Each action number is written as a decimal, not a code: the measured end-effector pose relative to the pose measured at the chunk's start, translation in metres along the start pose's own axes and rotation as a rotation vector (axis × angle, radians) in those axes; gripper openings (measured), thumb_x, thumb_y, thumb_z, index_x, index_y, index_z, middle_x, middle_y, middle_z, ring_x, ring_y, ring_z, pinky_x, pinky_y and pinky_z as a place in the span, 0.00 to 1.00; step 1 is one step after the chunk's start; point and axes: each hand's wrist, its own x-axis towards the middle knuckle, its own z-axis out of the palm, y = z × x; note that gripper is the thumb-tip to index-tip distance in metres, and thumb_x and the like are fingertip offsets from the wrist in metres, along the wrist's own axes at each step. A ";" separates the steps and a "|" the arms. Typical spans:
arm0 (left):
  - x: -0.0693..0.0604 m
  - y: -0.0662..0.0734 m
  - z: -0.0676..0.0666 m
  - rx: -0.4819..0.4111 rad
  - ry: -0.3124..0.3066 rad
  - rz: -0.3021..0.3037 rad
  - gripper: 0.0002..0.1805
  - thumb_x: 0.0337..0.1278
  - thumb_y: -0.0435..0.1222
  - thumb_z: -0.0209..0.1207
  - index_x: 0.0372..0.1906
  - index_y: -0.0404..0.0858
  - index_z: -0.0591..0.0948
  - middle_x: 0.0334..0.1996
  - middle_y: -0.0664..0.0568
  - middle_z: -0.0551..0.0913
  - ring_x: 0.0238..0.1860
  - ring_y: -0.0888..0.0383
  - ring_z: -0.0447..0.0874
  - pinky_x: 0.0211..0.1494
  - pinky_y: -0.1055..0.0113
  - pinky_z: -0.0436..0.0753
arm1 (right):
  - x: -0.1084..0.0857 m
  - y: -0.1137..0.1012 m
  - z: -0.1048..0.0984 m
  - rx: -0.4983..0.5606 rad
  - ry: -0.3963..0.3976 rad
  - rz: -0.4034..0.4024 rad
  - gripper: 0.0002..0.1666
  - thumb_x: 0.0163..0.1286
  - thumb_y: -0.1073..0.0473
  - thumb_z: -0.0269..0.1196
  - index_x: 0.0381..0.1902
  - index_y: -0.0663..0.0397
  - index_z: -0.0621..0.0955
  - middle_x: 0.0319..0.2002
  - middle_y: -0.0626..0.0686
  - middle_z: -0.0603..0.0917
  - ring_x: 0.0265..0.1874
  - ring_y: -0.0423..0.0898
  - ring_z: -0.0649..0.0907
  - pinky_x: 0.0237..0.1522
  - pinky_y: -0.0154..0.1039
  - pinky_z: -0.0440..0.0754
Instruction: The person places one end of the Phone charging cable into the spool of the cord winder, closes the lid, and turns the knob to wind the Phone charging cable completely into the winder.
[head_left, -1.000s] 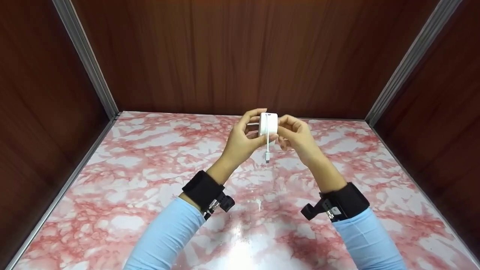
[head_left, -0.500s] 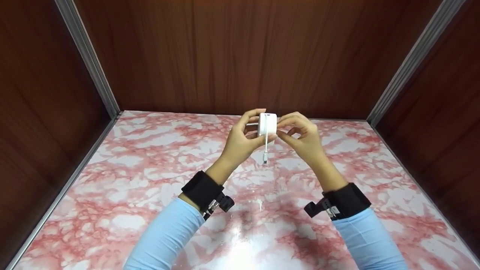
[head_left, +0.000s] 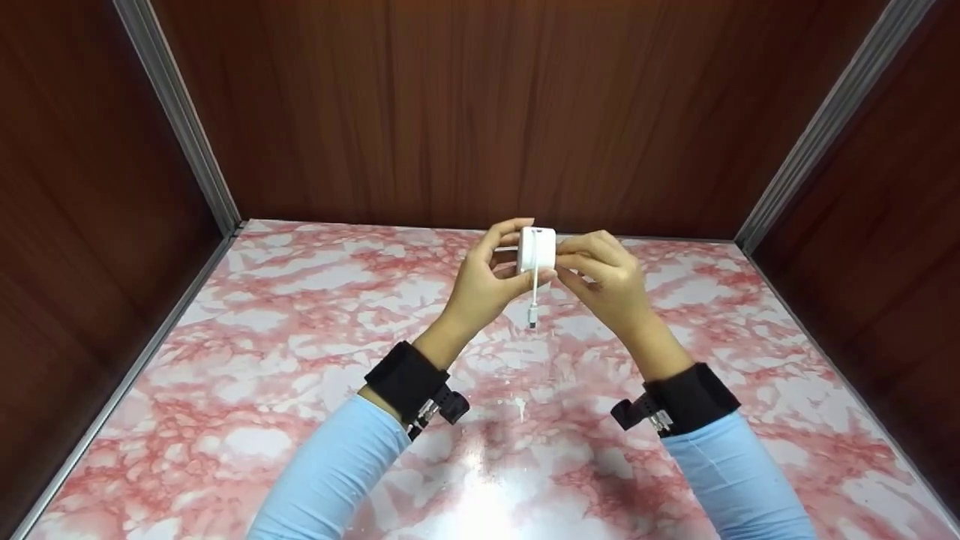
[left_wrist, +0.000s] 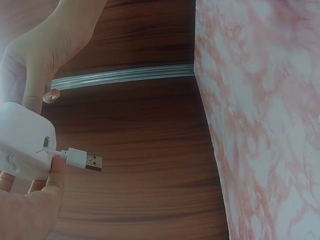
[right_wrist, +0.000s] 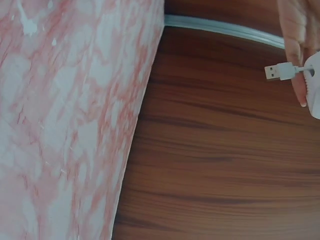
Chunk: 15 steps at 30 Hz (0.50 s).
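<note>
A small white box-shaped device point(head_left: 546, 249) with rounded corners is held up above the table. My left hand point(head_left: 480, 281) grips it, thumb on the near side and fingers over the far side. A short white cable comes out of a slot and hangs down, ending in a USB plug point(head_left: 533, 315); the metal plug point(left_wrist: 85, 159) also shows in the left wrist view. My right hand point(head_left: 616, 281) has curled fingers and thumb pinching at the device's right side. Exactly which part they pinch is hidden. In the right wrist view, the device point(right_wrist: 313, 90) is cut off by the frame edge.
The table point(head_left: 300, 420) has a red-and-white marbled top. Dark wood-grain panels point(head_left: 450, 112) enclose it at the back and sides, with metal strips point(head_left: 184, 120) at the corners. Black straps point(head_left: 409, 381) with small cameras circle both wrists.
My right hand has turned at the device's right side, its fingers coming closer together around the pinch. My left hand and the device stay nearly in place, the cable swaying slightly.
</note>
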 end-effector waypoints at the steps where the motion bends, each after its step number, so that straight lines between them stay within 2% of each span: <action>1: 0.000 0.000 0.000 0.000 0.001 -0.002 0.35 0.47 0.32 0.72 0.64 0.40 0.71 0.54 0.41 0.74 0.49 0.51 0.80 0.57 0.60 0.81 | 0.000 0.000 0.000 -0.016 0.006 -0.018 0.06 0.63 0.66 0.67 0.27 0.64 0.86 0.34 0.56 0.85 0.34 0.51 0.80 0.44 0.25 0.77; 4: 0.000 0.001 0.000 0.005 0.002 -0.005 0.36 0.47 0.32 0.72 0.64 0.40 0.71 0.54 0.41 0.74 0.50 0.51 0.80 0.57 0.60 0.81 | 0.000 0.002 -0.001 -0.032 0.010 -0.038 0.10 0.65 0.62 0.66 0.26 0.63 0.87 0.33 0.56 0.86 0.34 0.52 0.82 0.47 0.27 0.78; 7: 0.000 0.001 0.001 0.011 0.000 -0.005 0.36 0.47 0.33 0.72 0.64 0.41 0.71 0.54 0.41 0.74 0.50 0.51 0.80 0.57 0.62 0.81 | -0.001 0.003 -0.003 0.018 -0.028 0.013 0.02 0.60 0.68 0.68 0.28 0.62 0.86 0.34 0.56 0.86 0.31 0.50 0.82 0.40 0.23 0.77; 11: 0.000 0.000 0.001 0.009 -0.002 -0.001 0.35 0.47 0.33 0.72 0.64 0.40 0.71 0.54 0.41 0.74 0.51 0.50 0.80 0.56 0.64 0.81 | 0.000 0.002 -0.005 0.171 -0.101 0.188 0.09 0.53 0.76 0.70 0.31 0.62 0.85 0.35 0.57 0.85 0.27 0.45 0.81 0.30 0.22 0.76; 13: 0.000 0.000 0.001 0.006 -0.003 -0.004 0.35 0.48 0.32 0.71 0.64 0.40 0.71 0.54 0.41 0.75 0.51 0.49 0.80 0.55 0.65 0.82 | 0.001 0.001 -0.005 0.273 -0.125 0.311 0.08 0.55 0.76 0.69 0.32 0.64 0.85 0.35 0.56 0.84 0.25 0.43 0.81 0.26 0.25 0.78; 15: 0.000 0.000 0.002 0.007 -0.007 -0.005 0.35 0.48 0.32 0.71 0.64 0.39 0.71 0.54 0.40 0.75 0.51 0.48 0.80 0.55 0.64 0.82 | 0.001 0.000 -0.006 0.375 -0.139 0.437 0.04 0.58 0.73 0.67 0.33 0.68 0.83 0.33 0.51 0.83 0.23 0.40 0.80 0.22 0.26 0.77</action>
